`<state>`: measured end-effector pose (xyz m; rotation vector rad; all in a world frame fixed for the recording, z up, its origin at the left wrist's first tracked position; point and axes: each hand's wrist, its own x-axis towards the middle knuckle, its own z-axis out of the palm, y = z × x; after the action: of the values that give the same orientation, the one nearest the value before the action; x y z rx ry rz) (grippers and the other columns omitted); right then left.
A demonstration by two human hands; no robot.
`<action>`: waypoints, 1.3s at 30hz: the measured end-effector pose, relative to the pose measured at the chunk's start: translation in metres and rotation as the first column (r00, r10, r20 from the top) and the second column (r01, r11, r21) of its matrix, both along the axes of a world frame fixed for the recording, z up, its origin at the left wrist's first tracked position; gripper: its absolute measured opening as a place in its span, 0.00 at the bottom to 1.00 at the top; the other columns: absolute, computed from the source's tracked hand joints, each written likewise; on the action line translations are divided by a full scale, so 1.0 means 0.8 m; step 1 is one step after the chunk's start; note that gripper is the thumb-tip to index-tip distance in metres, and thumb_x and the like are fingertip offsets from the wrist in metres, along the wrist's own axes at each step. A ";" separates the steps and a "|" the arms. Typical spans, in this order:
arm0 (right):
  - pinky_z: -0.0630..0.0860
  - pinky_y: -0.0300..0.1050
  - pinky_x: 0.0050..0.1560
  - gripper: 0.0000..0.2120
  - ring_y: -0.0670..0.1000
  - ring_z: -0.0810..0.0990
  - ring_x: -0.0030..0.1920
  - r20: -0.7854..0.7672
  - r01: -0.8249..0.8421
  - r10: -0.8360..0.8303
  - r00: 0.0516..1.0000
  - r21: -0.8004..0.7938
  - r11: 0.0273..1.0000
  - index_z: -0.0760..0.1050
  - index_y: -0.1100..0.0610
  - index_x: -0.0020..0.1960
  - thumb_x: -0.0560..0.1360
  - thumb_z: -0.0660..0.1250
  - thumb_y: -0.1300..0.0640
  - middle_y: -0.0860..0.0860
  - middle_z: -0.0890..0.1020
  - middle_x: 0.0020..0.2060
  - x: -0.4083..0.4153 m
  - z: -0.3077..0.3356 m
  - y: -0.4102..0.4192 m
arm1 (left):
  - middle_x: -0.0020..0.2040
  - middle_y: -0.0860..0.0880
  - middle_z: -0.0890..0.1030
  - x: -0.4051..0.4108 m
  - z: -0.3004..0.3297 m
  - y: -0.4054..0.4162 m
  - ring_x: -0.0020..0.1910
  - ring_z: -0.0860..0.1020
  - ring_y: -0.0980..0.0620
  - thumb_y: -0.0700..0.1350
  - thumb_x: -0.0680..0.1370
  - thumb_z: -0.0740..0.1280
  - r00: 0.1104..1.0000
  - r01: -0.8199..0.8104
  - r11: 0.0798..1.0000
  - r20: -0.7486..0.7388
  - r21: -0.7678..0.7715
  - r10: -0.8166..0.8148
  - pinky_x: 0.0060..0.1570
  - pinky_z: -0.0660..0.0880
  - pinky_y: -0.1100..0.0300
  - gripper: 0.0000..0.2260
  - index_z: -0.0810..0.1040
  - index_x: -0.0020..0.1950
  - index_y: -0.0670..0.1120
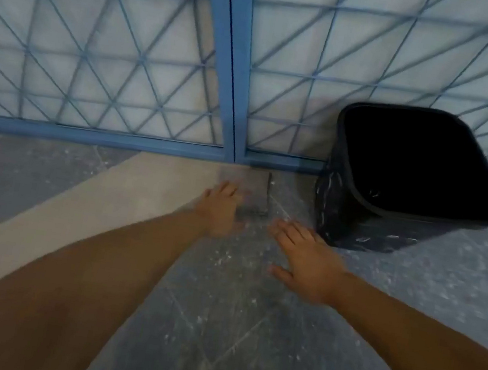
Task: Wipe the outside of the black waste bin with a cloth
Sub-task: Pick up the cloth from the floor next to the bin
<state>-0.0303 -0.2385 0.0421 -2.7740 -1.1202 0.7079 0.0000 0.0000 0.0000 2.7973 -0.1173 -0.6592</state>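
Blue lattice gate (224, 55) across the back, speckled grey floor (215, 323) below. Black waste bin (366, 228) stands on the floor against the gate, right of both hands. Right hand (309, 267) flat, fingers spread, empty. Left hand (220, 209) relaxed, empty.

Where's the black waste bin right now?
The black plastic waste bin stands on the floor at right, against the blue lattice gate, just beyond the right hand.

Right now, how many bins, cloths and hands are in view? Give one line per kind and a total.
Bin: 1, black, standing on the floor by the blue gate
Cloth: 0 in view
Hands: 2, left hand and right hand, both holding nothing
Total: 3
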 end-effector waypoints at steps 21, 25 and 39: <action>0.43 0.49 0.75 0.35 0.51 0.44 0.77 0.148 0.043 -0.054 0.987 0.076 0.996 0.41 0.50 0.78 0.79 0.55 0.42 0.48 0.46 0.78 0.007 0.013 0.012 | 0.64 0.38 0.80 0.004 -0.006 0.028 0.62 0.79 0.37 0.34 0.77 0.66 0.920 0.073 0.994 0.389 -0.080 -0.036 0.63 0.76 0.49 0.18 0.80 0.67 0.41; 0.48 0.49 0.76 0.41 0.51 0.48 0.76 0.124 0.109 -0.138 0.983 0.217 0.970 0.42 0.52 0.78 0.75 0.61 0.40 0.49 0.50 0.77 0.002 0.030 0.025 | 0.58 0.39 0.83 -0.028 0.046 0.022 0.57 0.82 0.40 0.40 0.78 0.64 0.876 0.188 0.973 0.471 -0.135 -0.104 0.57 0.77 0.52 0.16 0.82 0.63 0.40; 0.74 0.56 0.46 0.08 0.61 0.78 0.48 0.086 0.095 -0.128 0.988 0.317 0.944 0.67 0.54 0.54 0.76 0.60 0.58 0.58 0.79 0.50 -0.015 0.120 -0.023 | 0.41 0.53 0.80 -0.077 0.183 -0.070 0.40 0.77 0.58 0.58 0.65 0.70 0.975 0.096 0.808 0.218 -0.582 0.041 0.43 0.75 0.59 0.15 0.78 0.45 0.50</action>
<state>-0.0419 -0.2567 0.1384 -2.6013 -0.9824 0.3394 -0.0620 -0.0562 0.1465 2.2446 -0.3448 -0.2439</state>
